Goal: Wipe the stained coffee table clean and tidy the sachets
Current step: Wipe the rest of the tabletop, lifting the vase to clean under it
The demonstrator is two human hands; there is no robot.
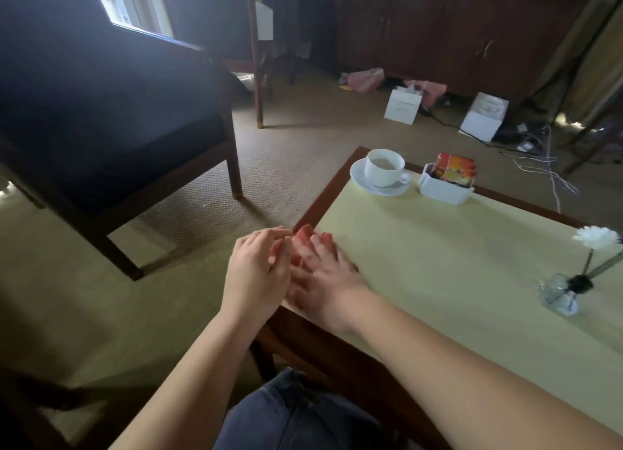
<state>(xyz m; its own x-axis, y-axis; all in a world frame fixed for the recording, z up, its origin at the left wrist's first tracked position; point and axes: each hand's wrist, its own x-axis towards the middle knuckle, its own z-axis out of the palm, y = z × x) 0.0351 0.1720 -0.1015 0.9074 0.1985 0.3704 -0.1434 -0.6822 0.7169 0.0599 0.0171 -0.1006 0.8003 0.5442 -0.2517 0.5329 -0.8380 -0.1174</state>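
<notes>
The coffee table [438, 267] has a pale yellow top in a dark wood frame. My right hand [323, 281] lies flat at its left edge, fingers spread over something thin and red, seemingly loose sachets [305, 235], mostly hidden beneath it. My left hand [256, 274] hovers just off that edge with fingers curled, touching the red items; whether it grips them is unclear. At the far end a white holder [441, 191] contains red-orange sachets [453, 168] standing upright. No cloth shows, and no stain stands out on the top.
A white cup [384, 168] on a saucer [360, 181] stands left of the holder. A small glass vase [561, 296] with a white flower [596, 237] sits at the right. A dark armchair [101, 129] stands left; white boxes [403, 107] and cables lie on the carpet.
</notes>
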